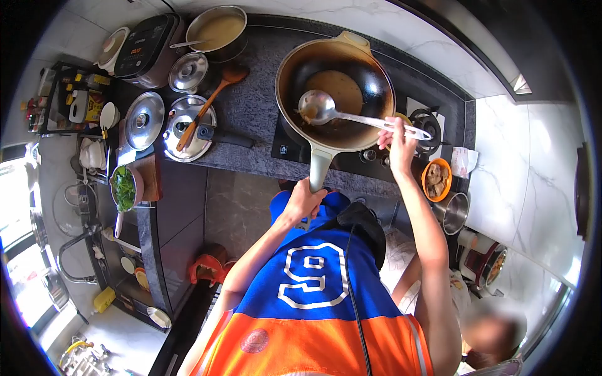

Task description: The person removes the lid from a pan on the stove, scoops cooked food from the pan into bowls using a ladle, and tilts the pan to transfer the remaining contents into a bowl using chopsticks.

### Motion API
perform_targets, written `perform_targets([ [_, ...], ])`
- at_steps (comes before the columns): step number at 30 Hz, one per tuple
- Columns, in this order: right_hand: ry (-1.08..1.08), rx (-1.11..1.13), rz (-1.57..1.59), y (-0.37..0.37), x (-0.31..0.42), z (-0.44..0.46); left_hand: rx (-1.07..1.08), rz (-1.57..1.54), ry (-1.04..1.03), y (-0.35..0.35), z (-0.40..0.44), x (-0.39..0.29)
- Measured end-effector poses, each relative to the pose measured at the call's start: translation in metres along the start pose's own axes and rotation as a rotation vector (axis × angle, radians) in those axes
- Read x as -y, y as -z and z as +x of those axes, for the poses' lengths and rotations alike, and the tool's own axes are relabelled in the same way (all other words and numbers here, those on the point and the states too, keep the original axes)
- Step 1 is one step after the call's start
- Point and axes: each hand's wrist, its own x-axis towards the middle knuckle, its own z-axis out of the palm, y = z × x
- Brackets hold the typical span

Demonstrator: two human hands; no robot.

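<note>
My left hand [305,202] is closed around the pale handle of a deep wok [376,81], which sits over the stove. Brown liquid [335,84] lies in the bottom of the wok. In my right hand [399,145] is the handle of a metal ladle [317,107]. The ladle's bowl is over the liquid inside the wok, with a little brown food in it. I cannot tell whether the bowl touches the wok's wall.
An orange bowl of meat pieces [437,180] and a metal pot [453,212] stand at right. Left of the wok are a wooden spatula [204,117] across a lidded pan [188,128], loose lids and a pot of pale liquid [217,28]. Another person [495,332] is close at lower right.
</note>
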Motion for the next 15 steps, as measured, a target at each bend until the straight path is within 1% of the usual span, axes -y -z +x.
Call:
perform_targets([
  [4,0.156,0.047,-0.220,0.018,0.000,0.016,0.007,-0.005,0.000,0.001,0.003,0.005],
  [7,0.322,0.169,-0.453,0.033,-0.004,0.027,0.008,0.022,0.009,0.001,0.002,0.003],
  [8,0.321,0.168,-0.453,0.040,-0.007,0.028,0.009,0.022,0.009,0.001,0.003,0.004],
  [10,0.348,0.272,-0.471,0.048,-0.011,0.029,-0.002,-0.003,0.001,0.002,0.004,0.006],
  [13,0.389,0.345,-0.486,0.055,-0.009,0.018,0.006,0.000,0.013,0.004,0.002,0.004],
  [15,0.367,0.364,-0.472,0.057,-0.005,0.007,0.004,0.000,0.016,0.005,0.003,0.007],
])
